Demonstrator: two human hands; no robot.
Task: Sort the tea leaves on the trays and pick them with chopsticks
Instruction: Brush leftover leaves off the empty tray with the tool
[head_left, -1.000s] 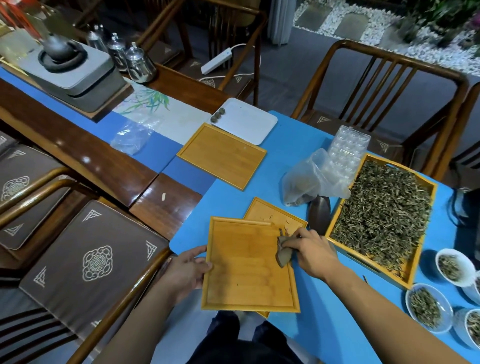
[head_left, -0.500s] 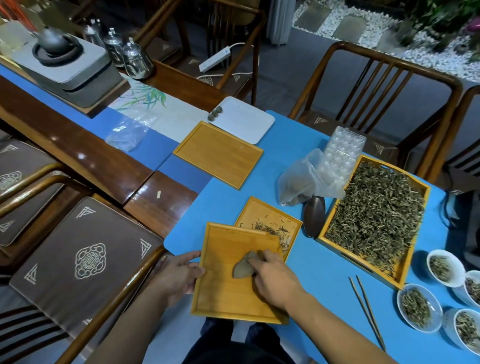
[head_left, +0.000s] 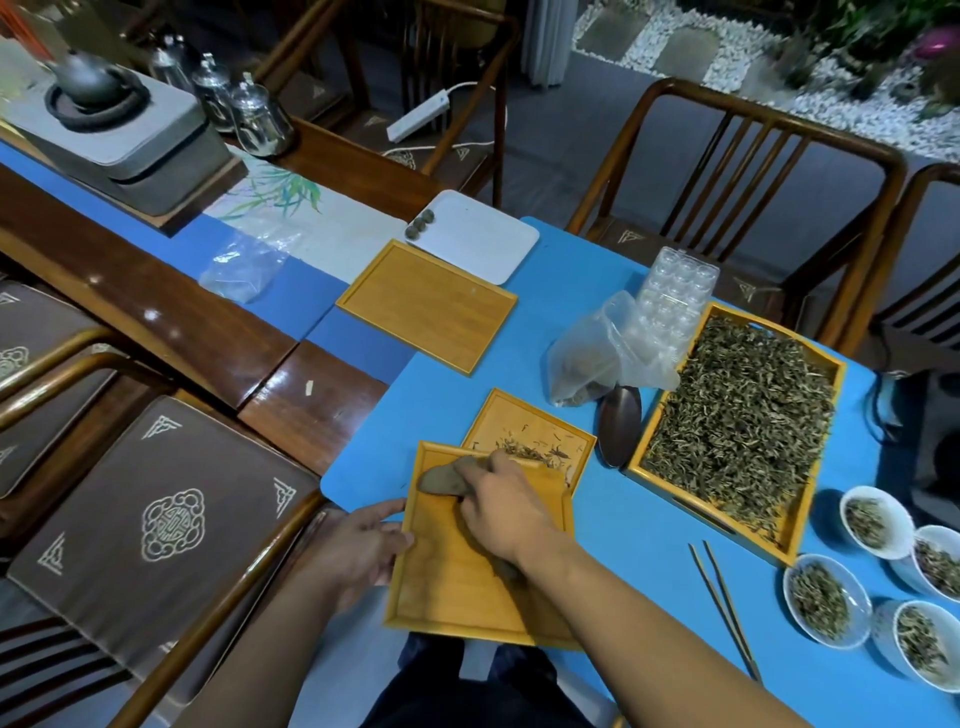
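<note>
OK, my left hand (head_left: 358, 551) grips the left edge of the near bamboo tray (head_left: 457, 597), fingers curled onto its rim, tray hanging partly over the near edge of the blue table (head_left: 649, 571). My right hand (head_left: 498, 499) is over the tray's far end, fingers closed around a brownish scraper (head_left: 441, 480) pressed flat to the tray floor. Just beyond, partly under the near tray's far edge, a smaller bamboo tray (head_left: 524, 421) holds a thin scatter of tea leaves (head_left: 530, 449). To the right, a large tray (head_left: 795, 540) is heaped with loose tea (head_left: 737, 415). Chopsticks (head_left: 724, 608) lie untouched on the table, right of my forearm, near four white bowls (head_left: 826, 597) with sorted leaves. A dark scoop (head_left: 618, 428) sits between small and large trays. Farther left, an empty bamboo tray (head_left: 426, 306) and white plate (head_left: 478, 234).
</note>
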